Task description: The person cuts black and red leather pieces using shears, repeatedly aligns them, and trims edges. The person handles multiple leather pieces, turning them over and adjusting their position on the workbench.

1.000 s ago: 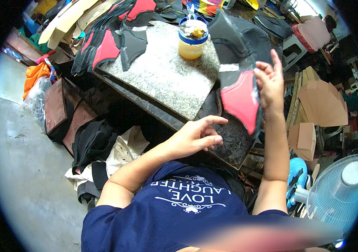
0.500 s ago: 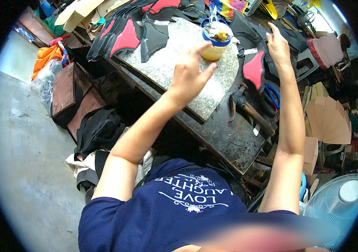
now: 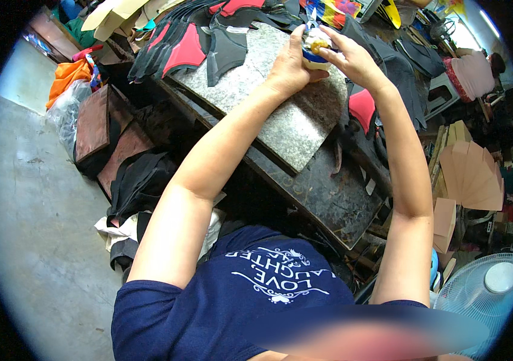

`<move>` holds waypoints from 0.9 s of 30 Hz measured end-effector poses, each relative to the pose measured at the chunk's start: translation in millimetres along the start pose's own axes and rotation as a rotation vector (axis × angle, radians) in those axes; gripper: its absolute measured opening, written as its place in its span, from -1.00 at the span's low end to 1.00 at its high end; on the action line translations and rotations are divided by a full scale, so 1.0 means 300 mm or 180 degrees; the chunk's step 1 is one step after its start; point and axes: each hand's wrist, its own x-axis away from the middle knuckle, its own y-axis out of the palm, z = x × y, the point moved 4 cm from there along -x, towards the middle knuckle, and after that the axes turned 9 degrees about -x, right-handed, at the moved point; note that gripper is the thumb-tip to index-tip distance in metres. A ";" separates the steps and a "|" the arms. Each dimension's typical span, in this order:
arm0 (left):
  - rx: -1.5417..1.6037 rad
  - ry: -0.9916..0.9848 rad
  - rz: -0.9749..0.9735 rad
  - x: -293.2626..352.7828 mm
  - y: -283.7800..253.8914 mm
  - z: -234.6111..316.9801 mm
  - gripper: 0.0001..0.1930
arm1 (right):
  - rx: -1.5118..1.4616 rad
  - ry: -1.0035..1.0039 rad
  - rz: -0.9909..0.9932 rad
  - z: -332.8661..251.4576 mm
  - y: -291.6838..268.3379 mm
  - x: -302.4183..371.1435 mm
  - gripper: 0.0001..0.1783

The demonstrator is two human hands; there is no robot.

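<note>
A pale yellow jar with a blue rim (image 3: pixel 315 57) stands at the far part of a grey speckled slab (image 3: pixel 295 132). My left hand (image 3: pixel 290 70) wraps round its left side, thumb across the front. My right hand (image 3: pixel 355 60) reaches in from the right, its thumb and fingers closed about the jar's top. A yellowish lump and whitish stuff show at the mouth between my hands. Just left of the jar lie black cut pieces (image 3: pixel 227 54) and a pink-red and black piece (image 3: pixel 185 51). Another pink-red piece (image 3: pixel 361 110) sits beneath my right forearm.
The slab rests on a dark worn bench (image 3: pixel 340 207). Stacked black pieces fill its far side. A fan (image 3: pixel 485 301) stands at the lower right, near tan card pieces (image 3: pixel 470 174). Brown boards (image 3: pixel 97 123) and black cloth (image 3: pixel 142 183) sit left of the bench.
Both hands have come together on the jar; before, the left hovered in front of it and the right was off to the right. The jar sits slightly farther away.
</note>
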 end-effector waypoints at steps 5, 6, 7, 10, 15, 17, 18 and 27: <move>-0.0243 -0.0076 0.0057 0.011 -0.001 0.014 0.16 | 0.0699 0.0138 0.0403 -0.036 -0.021 0.024 -0.58; -0.0278 -0.0026 0.0138 0.012 -0.006 0.018 0.15 | 0.0696 0.0225 0.0277 -0.041 -0.025 0.015 -0.60; -0.0262 -0.0123 0.0169 0.011 -0.009 0.014 0.16 | 0.0687 0.0313 0.0158 -0.046 -0.032 0.001 -0.62; -0.0084 -0.0045 0.0210 0.009 -0.012 0.009 0.17 | 0.0959 -0.0071 -0.0133 -0.082 -0.061 -0.031 -0.63; -0.0254 -0.0074 0.0159 0.007 -0.006 -0.001 0.18 | 0.1341 -0.0683 0.0007 -0.107 -0.071 -0.023 -0.72; -0.0274 0.0048 0.0211 0.008 -0.009 0.008 0.19 | 0.0229 -0.0323 0.0096 -0.074 -0.047 -0.024 -0.71; -0.0203 0.0105 0.0237 0.010 -0.012 0.013 0.21 | -0.0621 -0.0394 0.0187 -0.063 -0.032 -0.028 -0.65; -0.0242 -0.0520 0.0022 0.009 0.001 -0.015 0.28 | -0.0361 0.0545 0.0561 0.059 0.088 -0.078 -0.48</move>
